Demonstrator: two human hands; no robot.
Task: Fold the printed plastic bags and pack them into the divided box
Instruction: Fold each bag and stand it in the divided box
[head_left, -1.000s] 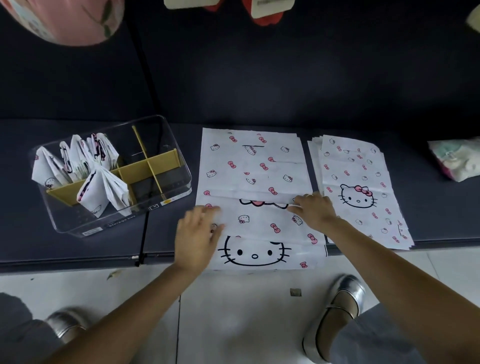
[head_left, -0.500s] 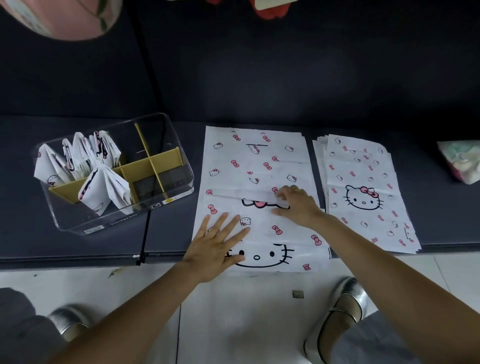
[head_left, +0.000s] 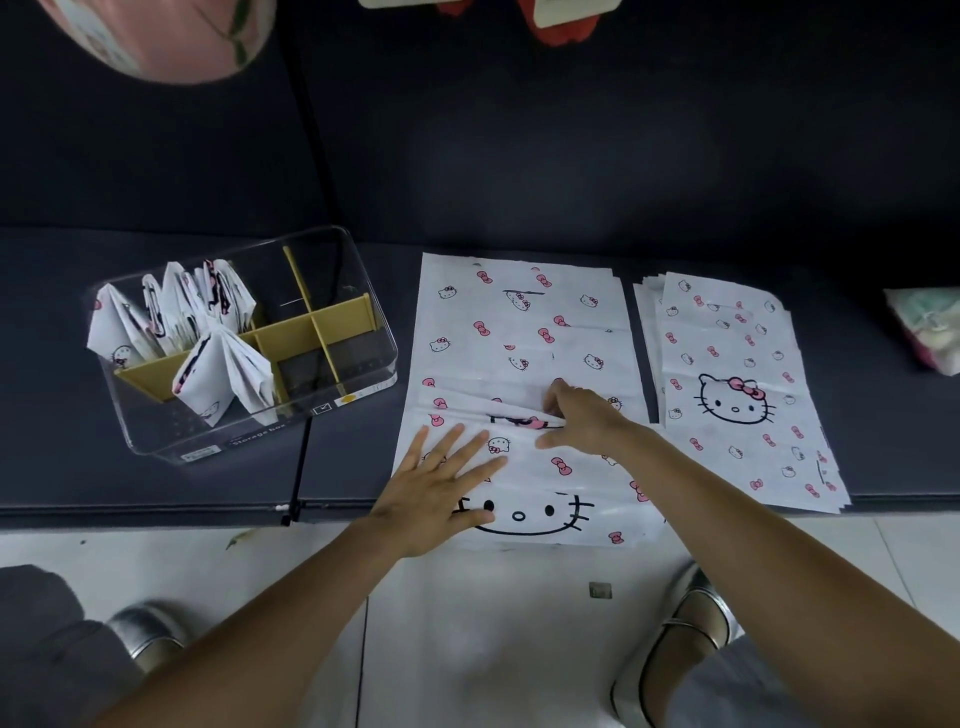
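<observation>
Left hand flat, fingers spread, pressing the near half of the printed bag on the dark bench; right hand pinches its raised fold, divided box sitting far left

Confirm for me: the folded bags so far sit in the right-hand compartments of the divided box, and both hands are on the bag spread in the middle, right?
Not quite. The head view shows the folded bags in the left-hand compartments of the divided box; its right-hand ones look empty. The rest holds: the left hand and right hand are on the spread bag.
</observation>
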